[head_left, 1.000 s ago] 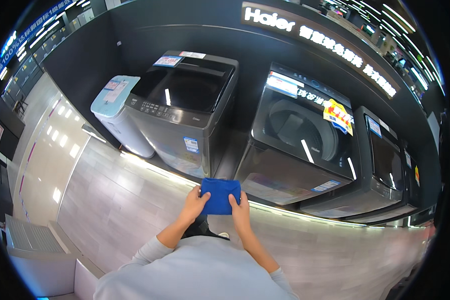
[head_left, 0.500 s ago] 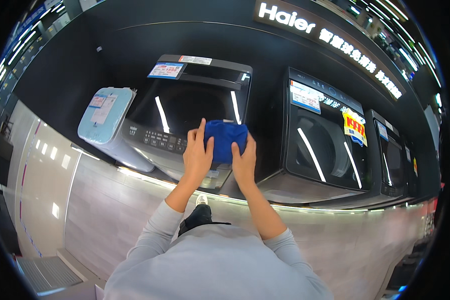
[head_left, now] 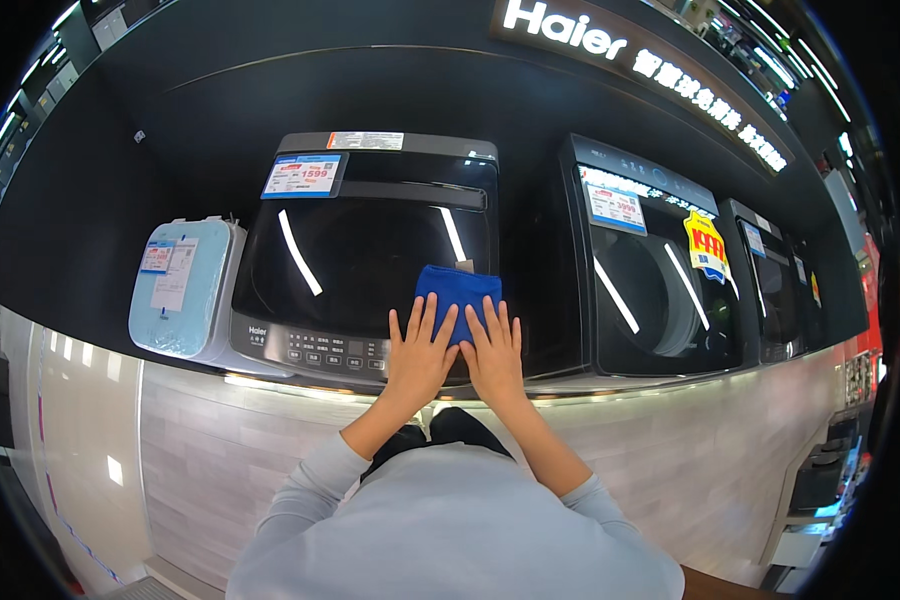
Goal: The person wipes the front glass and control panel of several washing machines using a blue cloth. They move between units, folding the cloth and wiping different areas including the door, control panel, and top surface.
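Observation:
A folded blue cloth (head_left: 457, 283) lies flat on the right front part of a black top-loading washing machine (head_left: 360, 240). A small pale tag shows at the cloth's far edge. My left hand (head_left: 422, 350) rests over its near left part with the fingers spread. Beside it, my right hand (head_left: 494, 350) lies flat on the near right part, fingers apart as well. The two hands almost meet at the thumbs. To the left of my left hand runs the washer's control panel (head_left: 320, 347) with rows of buttons.
At the left stands a small washer with a light blue lid (head_left: 180, 280). On the right is a dark washer (head_left: 660, 290) bearing a yellow and red tag (head_left: 707, 243), with another dark machine (head_left: 767, 285) beyond. A black wall (head_left: 370, 85) with a lit sign rises behind.
The blue cloth has gone from being held up between both hands to lying on the washer's lid. My hands have opened flat over it, and my body has moved closer to the machine.

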`<state>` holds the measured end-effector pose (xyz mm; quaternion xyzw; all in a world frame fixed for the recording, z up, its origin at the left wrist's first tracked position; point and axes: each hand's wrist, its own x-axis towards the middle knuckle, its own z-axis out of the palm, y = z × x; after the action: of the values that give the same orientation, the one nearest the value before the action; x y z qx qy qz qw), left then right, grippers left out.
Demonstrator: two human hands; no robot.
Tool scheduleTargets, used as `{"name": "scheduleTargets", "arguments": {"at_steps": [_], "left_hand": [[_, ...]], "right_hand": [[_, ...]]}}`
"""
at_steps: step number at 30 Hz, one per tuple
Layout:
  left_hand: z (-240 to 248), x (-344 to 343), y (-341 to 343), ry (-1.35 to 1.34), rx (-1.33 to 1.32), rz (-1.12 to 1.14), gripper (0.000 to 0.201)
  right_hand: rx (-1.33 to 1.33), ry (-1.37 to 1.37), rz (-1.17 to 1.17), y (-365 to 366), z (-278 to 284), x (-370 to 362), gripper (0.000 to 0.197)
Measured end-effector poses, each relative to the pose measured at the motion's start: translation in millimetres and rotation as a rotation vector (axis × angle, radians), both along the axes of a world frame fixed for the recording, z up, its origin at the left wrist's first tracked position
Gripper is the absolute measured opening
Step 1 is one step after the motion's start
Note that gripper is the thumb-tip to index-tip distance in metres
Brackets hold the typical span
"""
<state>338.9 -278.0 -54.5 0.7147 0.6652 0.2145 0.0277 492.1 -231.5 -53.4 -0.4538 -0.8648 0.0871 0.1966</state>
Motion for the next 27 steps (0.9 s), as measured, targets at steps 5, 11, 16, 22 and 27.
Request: {"name": "scheduleTargets", "arguments": {"at_steps": [5, 11, 16, 22, 27], "left_hand": [[6.9, -2.5, 36.2, 0.028, 0.022, 0.024, 0.057], [2.2, -19.2, 120.2, 0.093, 0.109, 0.047, 0.061], [0.4, -44.7, 192.6, 0.161, 0.124, 0.051, 0.061], [14.8, -67.7, 258.0, 0.120, -0.056, 0.040, 0.061], [28.0, -87.8, 298.3, 0.130, -0.195, 0.030, 0.067]], "right_hand": [[-0.001, 0.066, 0.014, 40.6, 3.9, -3.4, 0.047], [0.044, 0.093, 0.000, 122.8, 5.3, -21.6, 0.047], [0.066, 0.112, -0.007, 196.8, 0.2, -45.2, 0.047], [0.014, 0.083, -0.017, 263.2, 1.1, -65.8, 0.048], [-0.024, 0.073, -0.008, 303.2, 9.6, -81.8, 0.050]]}}
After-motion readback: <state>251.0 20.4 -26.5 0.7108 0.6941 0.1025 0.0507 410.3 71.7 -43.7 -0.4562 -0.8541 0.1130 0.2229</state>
